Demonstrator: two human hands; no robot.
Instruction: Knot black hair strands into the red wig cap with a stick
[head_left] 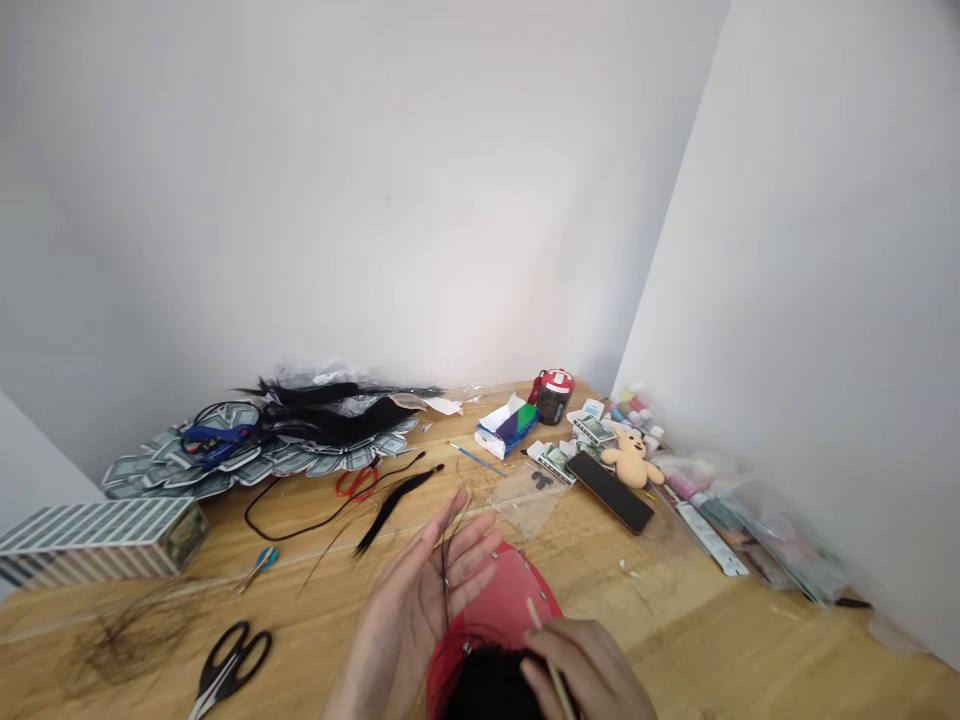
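My left hand (431, 575) is raised with its palm up and fingers stretched out. A few thin strands of dark hair (445, 565) run across that palm. My right hand (589, 670) is closed around a thin wooden stick (553, 672) whose lower end is hidden. Below both hands is a red, rounded, sheet-like piece (514, 590) with small metallic dots along its edge. Dense black hair (487, 690) covers its near part, beside my right fingers. The bottom of the frame cuts off the piece.
Black-handled scissors (232, 665) and a loose hair tangle (131, 635) lie left, near a striped box (97, 540). Farther back are a black hair bundle (397, 500) and long black hair (337, 420). At right are a phone (611, 492), a plush toy (632, 460) and a tissue pack (506, 428).
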